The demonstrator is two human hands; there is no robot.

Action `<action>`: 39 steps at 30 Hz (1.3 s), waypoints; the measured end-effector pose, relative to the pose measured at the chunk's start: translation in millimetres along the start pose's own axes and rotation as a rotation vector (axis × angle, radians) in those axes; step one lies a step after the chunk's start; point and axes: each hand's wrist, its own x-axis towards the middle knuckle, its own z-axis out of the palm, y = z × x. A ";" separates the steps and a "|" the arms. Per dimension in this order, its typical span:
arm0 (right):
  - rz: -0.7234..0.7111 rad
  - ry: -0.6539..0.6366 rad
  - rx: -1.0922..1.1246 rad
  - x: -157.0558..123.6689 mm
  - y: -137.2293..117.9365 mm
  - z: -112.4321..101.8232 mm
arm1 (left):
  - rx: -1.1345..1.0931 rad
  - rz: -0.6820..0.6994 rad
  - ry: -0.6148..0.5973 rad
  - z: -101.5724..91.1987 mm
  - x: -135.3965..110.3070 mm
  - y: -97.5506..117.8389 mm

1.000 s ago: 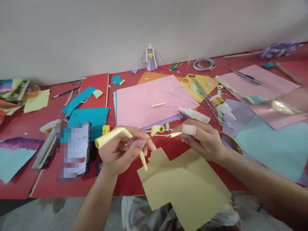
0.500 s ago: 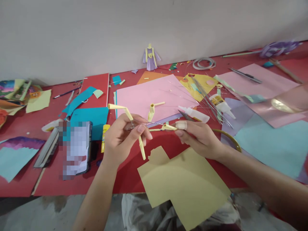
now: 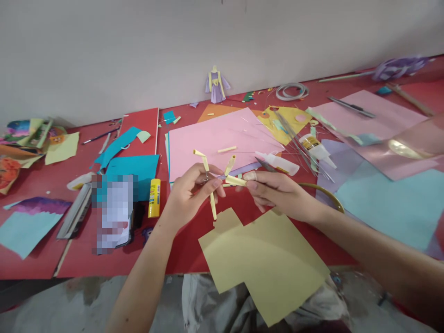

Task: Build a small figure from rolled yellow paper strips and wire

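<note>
My left hand (image 3: 187, 196) pinches a thin wire frame whose bent upper limb (image 3: 206, 163) and straight lower piece (image 3: 212, 206) are covered in pale yellow paper tubes. In the fingers of my right hand (image 3: 280, 189), a pale yellow paper tube (image 3: 236, 181) lies along a wire from the frame, its near end by my left fingertips. Another rolled yellow piece (image 3: 230, 165) rises just behind that tube; whether it is joined on is unclear. A light wrap covers a right fingertip. Yellow cardstock (image 3: 263, 259) with a cut-out corner lies below both hands, over the table edge.
Pink paper (image 3: 208, 134) lies beyond my hands with a small paper roll (image 3: 227, 149) on it. At right are a glue bottle (image 3: 282, 164), another bottle (image 3: 314, 145) and wires. A phone (image 3: 116, 208) and glue stick (image 3: 154, 199) stand left. A paper doll (image 3: 217, 85) leans on the wall.
My right hand has moved left, bringing the yellow tube up to my left fingers over the twisted wire that showed between them. The frame has shifted slightly right and turned.
</note>
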 end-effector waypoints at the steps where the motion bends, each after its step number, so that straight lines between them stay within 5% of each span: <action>1: 0.016 -0.006 0.034 0.2 0.7 -0.1 | -0.005 -0.009 0.005 0.5 0.7 -0.5; 15: 0.141 -0.097 0.299 3.3 1.8 3.7 | -0.158 -0.119 -0.058 6.7 5.5 -5.6; 26: 0.162 -0.209 0.424 4.0 2.3 3.5 | -0.047 -0.139 -0.005 4.8 2.9 -1.4; 39: -0.041 -0.035 -0.248 1.5 -1.3 7.0 | 0.115 -0.048 0.052 3.7 0.6 -4.0</action>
